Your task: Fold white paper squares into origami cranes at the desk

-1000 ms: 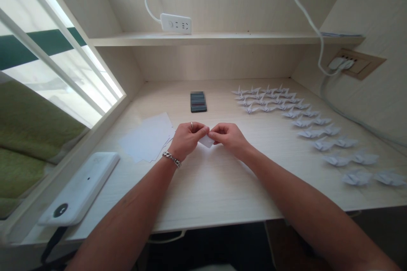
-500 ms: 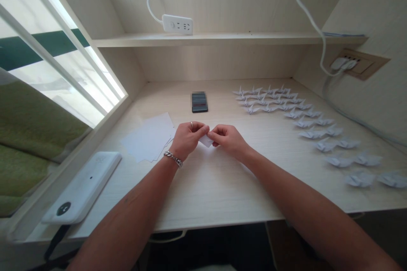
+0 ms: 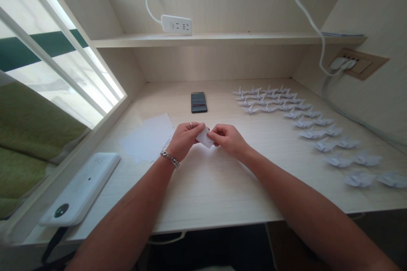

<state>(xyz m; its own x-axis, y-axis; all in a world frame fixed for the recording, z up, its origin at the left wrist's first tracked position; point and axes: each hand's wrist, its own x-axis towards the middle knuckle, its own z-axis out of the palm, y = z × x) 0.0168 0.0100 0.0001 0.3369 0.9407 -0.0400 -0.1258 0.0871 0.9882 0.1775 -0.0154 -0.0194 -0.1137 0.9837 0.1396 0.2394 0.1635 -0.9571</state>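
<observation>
a small folded square of white paper (image 3: pixel 204 137) is being pinched between the left hand (image 3: pixel 183 140) and the right hand (image 3: pixel 227 140), both grips nearly closed on it, with the fingertips (image 3: pixel 199 128) pressed to its edges, over the worktop (image 3: pixel 219 194). a ring (image 3: pixel 190 125) and a chain bracelet (image 3: pixel 170 159) are being worn on the left hand and wrist. a loose stack of white paper sheets (image 3: pixel 146 137) is being carried just beside the left hand, and a phone (image 3: pixel 199 102) is being carried ahead of the hands. rows of paper cranes (image 3: pixel 270 101) are being carried along the worktop's right side, well apart from the hands. a flat white device (image 3: pixel 79 188) is lying near the left edge, and a power strip (image 3: pixel 176 24) is being carried on the shelf (image 3: pixel 254 39).
</observation>
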